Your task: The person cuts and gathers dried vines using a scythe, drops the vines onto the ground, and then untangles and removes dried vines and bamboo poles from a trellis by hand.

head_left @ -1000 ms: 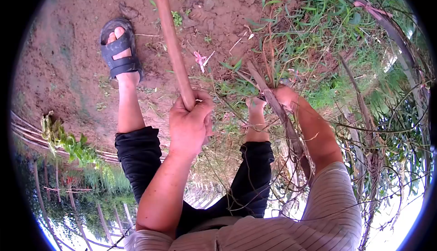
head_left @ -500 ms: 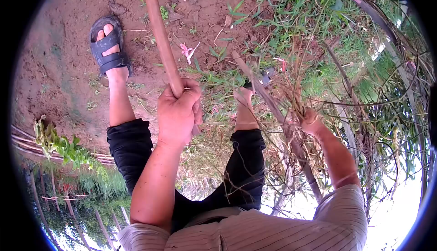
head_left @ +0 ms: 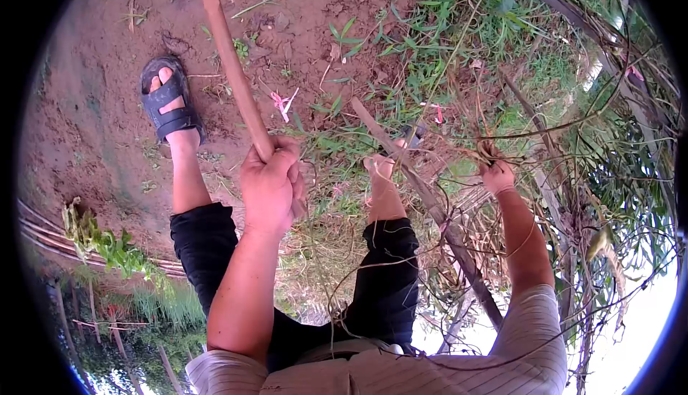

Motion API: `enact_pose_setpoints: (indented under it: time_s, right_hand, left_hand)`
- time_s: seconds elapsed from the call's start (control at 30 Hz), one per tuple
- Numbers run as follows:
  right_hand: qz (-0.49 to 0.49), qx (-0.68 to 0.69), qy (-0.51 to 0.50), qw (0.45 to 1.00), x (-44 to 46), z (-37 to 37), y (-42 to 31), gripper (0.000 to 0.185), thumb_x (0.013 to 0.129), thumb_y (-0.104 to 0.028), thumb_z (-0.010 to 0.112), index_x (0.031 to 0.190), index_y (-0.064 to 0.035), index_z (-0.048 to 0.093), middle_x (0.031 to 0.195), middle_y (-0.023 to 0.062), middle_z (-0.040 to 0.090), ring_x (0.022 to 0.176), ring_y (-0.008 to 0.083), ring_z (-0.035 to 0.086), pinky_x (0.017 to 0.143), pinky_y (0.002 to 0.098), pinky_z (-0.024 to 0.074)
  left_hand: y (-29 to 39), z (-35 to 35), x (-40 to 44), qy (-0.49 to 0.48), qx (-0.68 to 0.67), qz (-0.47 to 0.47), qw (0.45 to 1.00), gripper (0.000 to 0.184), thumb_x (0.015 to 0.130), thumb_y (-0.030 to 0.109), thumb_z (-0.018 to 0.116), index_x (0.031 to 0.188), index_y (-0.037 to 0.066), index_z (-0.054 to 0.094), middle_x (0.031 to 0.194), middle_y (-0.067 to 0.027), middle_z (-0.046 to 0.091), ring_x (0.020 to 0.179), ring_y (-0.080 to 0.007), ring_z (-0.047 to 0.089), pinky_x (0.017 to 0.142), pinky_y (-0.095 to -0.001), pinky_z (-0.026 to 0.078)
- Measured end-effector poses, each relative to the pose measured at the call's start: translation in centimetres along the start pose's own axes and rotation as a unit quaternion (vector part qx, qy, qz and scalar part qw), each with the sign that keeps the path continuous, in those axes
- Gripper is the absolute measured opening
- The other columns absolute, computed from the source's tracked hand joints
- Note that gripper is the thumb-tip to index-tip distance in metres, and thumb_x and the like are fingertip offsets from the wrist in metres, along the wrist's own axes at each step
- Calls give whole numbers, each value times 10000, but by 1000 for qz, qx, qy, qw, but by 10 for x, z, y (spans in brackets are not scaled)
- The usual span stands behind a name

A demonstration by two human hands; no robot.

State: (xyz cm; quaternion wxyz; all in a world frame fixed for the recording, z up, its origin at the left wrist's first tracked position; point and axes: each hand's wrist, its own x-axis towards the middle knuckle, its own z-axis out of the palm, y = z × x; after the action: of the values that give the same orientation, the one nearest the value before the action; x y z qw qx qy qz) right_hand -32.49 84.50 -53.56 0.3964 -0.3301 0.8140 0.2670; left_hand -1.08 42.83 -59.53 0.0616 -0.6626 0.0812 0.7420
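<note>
My left hand (head_left: 266, 191) is closed round the lower part of a long, smooth wooden stick (head_left: 233, 65), which points up and slightly left over bare soil. Out to the right, my right hand (head_left: 498, 175) has its fingers wrapped round a bunch of thin dry vines (head_left: 489, 150). Between the hands, a thicker grey-brown pole (head_left: 430, 198) slants down to the right, with vines tangled about its lower half. The palm side of my right hand is hidden.
A sandalled foot (head_left: 170, 100) rests on the soil (head_left: 93, 122); the other foot (head_left: 380, 165) is among grass beside the pole. Pink ribbon (head_left: 284, 105) lies on the ground. Branches and vines (head_left: 573, 216) crowd the right, and poles with leaves (head_left: 118, 251) lie left.
My right hand has moved outward to the right, away from the slanted pole, with the vines in its grip. My left hand still holds the stick and has shifted slightly left in view.
</note>
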Motion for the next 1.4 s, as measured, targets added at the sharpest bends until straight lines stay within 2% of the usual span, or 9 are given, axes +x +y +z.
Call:
enact_pose_setpoints:
  time_s: [0.1,0.2,0.27,0.53,0.6,0.77,1.07,1.2,1.4]
  right_hand:
    - [29,371,28,928,40,28,-31,306,899,-223,630,1136,-32,663,1006,129,722,876,264,690,781,347,525]
    - [139,133,-49,980,70,6,-86,275,918,-227,632,1095,-20,670,929,100,723,829,178,670,758,312,520]
    - [118,399,66,907,86,11,-113,262,917,-230,641,1075,-21,661,877,65,706,768,125,617,726,294,509]
    - [37,373,62,925,112,50,-160,322,886,-343,611,1041,-66,672,881,121,709,732,247,667,712,357,543]
    - [90,528,45,843,110,51,-147,308,852,-288,655,1081,-82,673,891,121,717,741,246,677,704,354,549]
    - [108,240,35,964,99,21,-118,470,762,-342,735,1186,-159,649,858,149,701,728,284,675,674,360,541]
    - [-37,371,155,915,88,18,-129,290,824,-377,729,988,-140,692,765,138,668,696,361,648,627,406,528]
    - [53,245,70,965,117,-67,-161,290,807,-357,748,864,-101,625,827,124,667,773,364,643,652,398,528]
    - [-83,59,107,989,179,-114,-194,427,762,-388,781,1046,-109,625,1039,165,652,920,360,653,752,424,538]
  left_hand:
    - [-4,-1,4,0,4,7,1000,74,889,85,569,957,59,557,559,6,425,380,-105,361,362,-273,327]
    - [0,-7,3,5,19,-1,1000,76,892,87,563,959,55,553,542,0,412,368,-108,363,356,-273,331]
    - [2,-11,3,-9,10,-9,1000,66,877,38,543,941,52,550,606,-12,474,404,-93,403,349,-259,341]
    - [5,-9,-1,24,-9,-7,1000,115,868,11,539,970,52,571,688,0,507,455,-76,430,348,-254,348]
    - [5,-9,-3,11,-12,-15,1000,116,866,10,537,968,54,571,703,-3,512,470,-73,434,352,-249,358]
    - [4,-8,-1,16,8,-13,1000,133,853,-8,528,954,71,564,707,-10,503,470,-79,423,354,-253,367]
    - [8,-5,-5,4,-18,-13,1000,116,844,1,542,947,55,555,646,-13,474,405,-97,398,338,-258,363]
    - [2,-9,-3,9,-35,-14,999,102,851,4,529,937,56,549,610,-16,460,370,-110,398,332,-274,367]
    - [7,-8,-5,-10,-29,-25,999,111,860,-9,502,942,60,530,613,-25,468,371,-120,408,335,-277,354]
